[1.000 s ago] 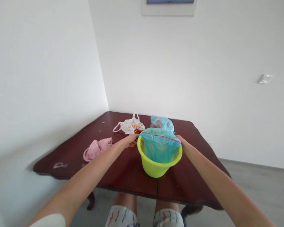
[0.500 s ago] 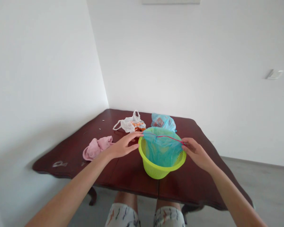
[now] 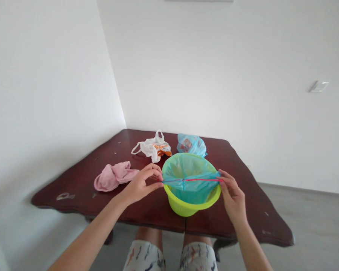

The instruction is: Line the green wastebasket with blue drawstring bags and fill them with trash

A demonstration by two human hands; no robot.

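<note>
A lime-green plastic basket (image 3: 183, 209) stands near the front edge of the dark wooden table. Inside it hangs a thin blue-green garbage bag (image 3: 194, 194) with a pink drawstring along its edge. My left hand (image 3: 145, 182) pinches the bag's edge at the basket's left rim. On the right rim, my right hand (image 3: 233, 194) grips the other end of that edge between thumb and fingers. The near edge of the bag is stretched straight between both hands, across the basket's mouth. The far side of the bag lies against the basket's back wall.
Left of the basket lies a crumpled pink cloth (image 3: 114, 176). Behind it are a white plastic bag with orange print (image 3: 154, 147) and a tied blue bag (image 3: 191, 145) with something inside. The table (image 3: 81, 180) meets white walls at the back and left.
Both hands have drawn the drawstring edge of the bag toward me, from the basket's far part to nearer its middle. My left fingers have closed onto the edge.
</note>
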